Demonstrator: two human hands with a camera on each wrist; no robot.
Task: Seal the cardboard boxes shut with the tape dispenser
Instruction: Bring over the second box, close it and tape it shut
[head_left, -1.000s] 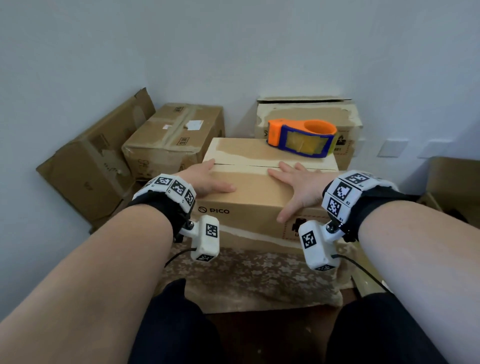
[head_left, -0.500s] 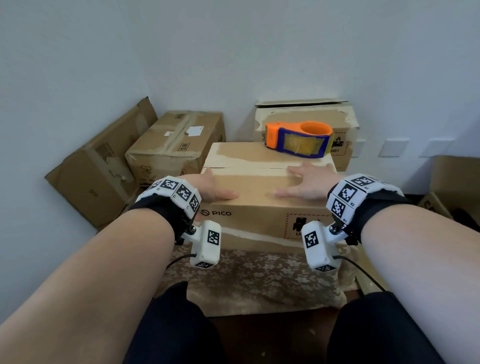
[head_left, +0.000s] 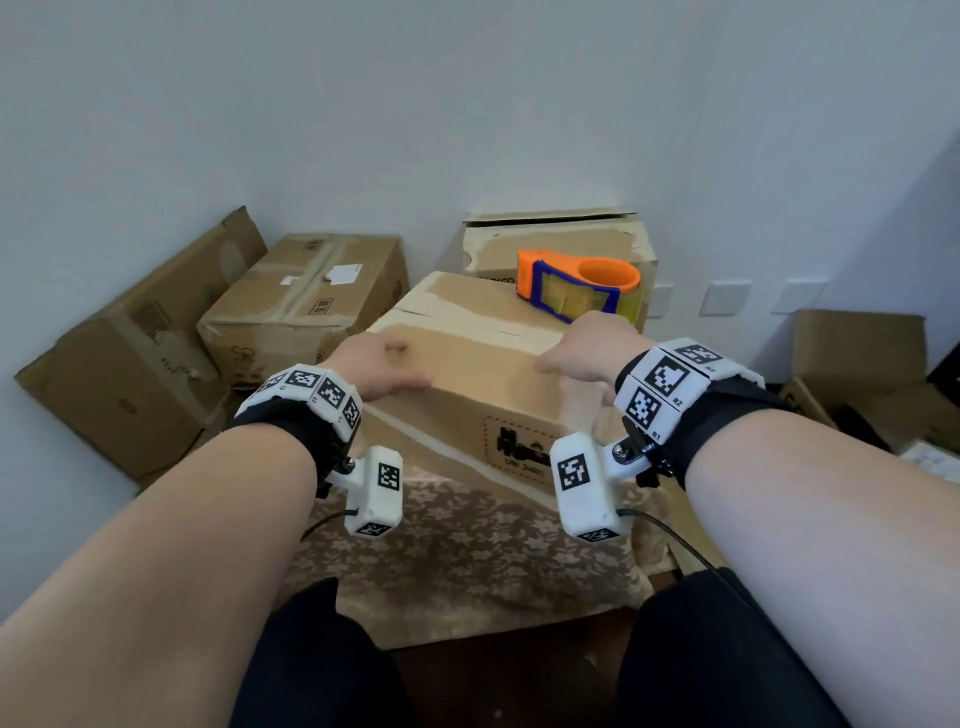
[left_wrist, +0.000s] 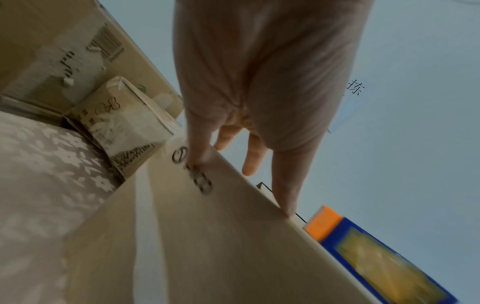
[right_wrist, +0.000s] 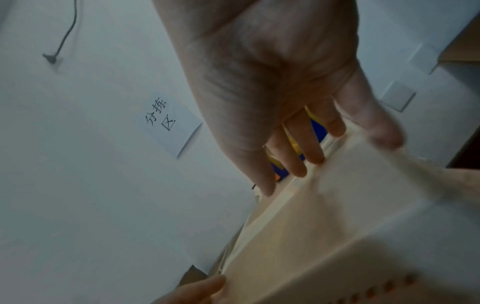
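Box (head_left: 467, 358) turned — tape dispenser (head_left: 576, 283) aboard

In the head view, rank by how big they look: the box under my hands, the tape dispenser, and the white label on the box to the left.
1. box under the hands
2. tape dispenser
3. white label

Black wristbands (head_left: 306, 431); white tagged cameras (head_left: 589, 486)

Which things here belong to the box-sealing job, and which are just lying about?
Job:
box under both hands
tape dispenser on top of it
left hand
right hand

Lying about:
leaning box
wall label
patterned cloth
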